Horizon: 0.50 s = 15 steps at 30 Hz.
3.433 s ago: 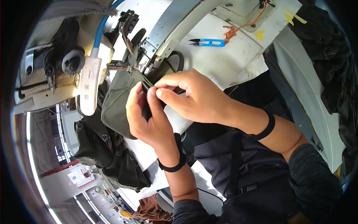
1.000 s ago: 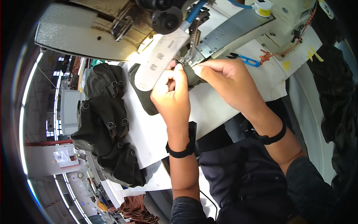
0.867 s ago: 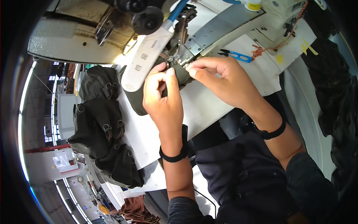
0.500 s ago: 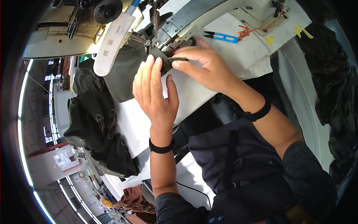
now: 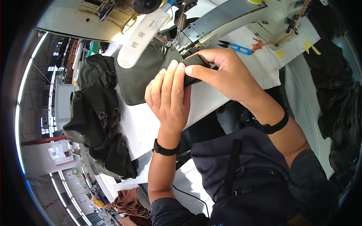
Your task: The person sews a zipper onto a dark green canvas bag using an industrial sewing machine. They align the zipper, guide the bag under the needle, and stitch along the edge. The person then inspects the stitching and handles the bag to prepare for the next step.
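A dark olive-green fabric piece (image 5: 137, 73) lies on the white table (image 5: 139, 130), its upper part by the needle area of a sewing machine (image 5: 169, 43). My left hand (image 5: 169, 100) rests flat on its near edge, fingers stretched out side by side, the thumb mostly hidden. At the piece's right end, my right hand (image 5: 230, 75) pinches a folded edge between thumb and fingers; the index fingertip is hidden behind the cloth. Both hands' fingertips almost meet just below the machine's metal parts.
A white oblong device (image 5: 143, 37) hangs over the cloth's left part. Blue thread snips (image 5: 240, 49) and orange thread (image 5: 259, 45) lie right of the machine. Several dark bags with metal rings (image 5: 94, 116) are heaped at the left. Brown material (image 5: 130, 203) sits lower left.
The whole view has shifted, so the machine appears farther right. My right hand has come closer to the left fingertips, the folded edge shows more, and my left thumb has tucked in.
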Tool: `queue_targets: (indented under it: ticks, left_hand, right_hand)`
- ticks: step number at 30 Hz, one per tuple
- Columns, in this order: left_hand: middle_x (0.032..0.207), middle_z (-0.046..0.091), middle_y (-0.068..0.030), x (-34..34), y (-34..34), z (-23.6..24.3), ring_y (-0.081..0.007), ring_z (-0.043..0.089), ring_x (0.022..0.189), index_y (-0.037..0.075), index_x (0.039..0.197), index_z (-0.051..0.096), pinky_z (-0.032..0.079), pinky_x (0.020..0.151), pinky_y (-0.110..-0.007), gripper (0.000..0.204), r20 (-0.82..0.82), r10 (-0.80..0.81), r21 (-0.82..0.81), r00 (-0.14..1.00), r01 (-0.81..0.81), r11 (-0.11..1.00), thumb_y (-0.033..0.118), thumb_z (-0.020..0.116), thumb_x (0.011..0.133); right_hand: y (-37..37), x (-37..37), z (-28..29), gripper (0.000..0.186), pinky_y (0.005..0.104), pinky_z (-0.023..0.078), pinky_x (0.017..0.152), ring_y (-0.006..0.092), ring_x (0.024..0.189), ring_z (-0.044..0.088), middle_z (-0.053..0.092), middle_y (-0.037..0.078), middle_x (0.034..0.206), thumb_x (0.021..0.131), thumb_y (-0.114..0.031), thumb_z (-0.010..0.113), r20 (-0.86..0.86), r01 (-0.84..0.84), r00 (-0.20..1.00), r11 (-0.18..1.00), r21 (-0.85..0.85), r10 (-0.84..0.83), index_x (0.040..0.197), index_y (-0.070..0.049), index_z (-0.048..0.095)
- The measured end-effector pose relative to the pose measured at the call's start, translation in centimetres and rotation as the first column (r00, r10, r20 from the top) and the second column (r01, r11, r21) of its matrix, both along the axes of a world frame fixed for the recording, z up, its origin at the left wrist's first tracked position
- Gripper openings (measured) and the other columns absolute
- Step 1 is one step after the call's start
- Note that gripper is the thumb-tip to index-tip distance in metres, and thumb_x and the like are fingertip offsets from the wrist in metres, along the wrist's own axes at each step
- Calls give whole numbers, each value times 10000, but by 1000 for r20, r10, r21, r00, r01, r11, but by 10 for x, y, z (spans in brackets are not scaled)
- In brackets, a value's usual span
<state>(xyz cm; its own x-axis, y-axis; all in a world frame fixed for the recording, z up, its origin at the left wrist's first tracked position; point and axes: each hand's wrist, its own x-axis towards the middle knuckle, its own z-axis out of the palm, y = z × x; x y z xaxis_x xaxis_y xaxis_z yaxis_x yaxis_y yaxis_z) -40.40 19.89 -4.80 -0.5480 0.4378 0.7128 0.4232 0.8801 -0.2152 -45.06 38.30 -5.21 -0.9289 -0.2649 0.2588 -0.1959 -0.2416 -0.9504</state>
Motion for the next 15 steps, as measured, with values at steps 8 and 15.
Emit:
queue_targets:
  ticks: [8,15]
  left_hand:
    - [1328,710,-40,-11,3,-2,-225,649,1132,115,1332,709,462,979,-372,519,37,-49,184,998,41,982,97,784,818]
    - [1339,709,-57,-17,-1,4,-263,652,1185,109,1361,664,438,1029,-389,662,84,-57,198,995,40,979,31,841,728]
  right_hand:
    - [2,-9,10,144,241,451,702,32,804,540,657,-38,880,982,-119,676,101,-89,991,996,3,89,978,20,714]
    - [-5,-15,10,219,251,366,571,22,670,436,546,-79,724,982,-149,645,88,-56,994,995,-77,63,824,1,665]
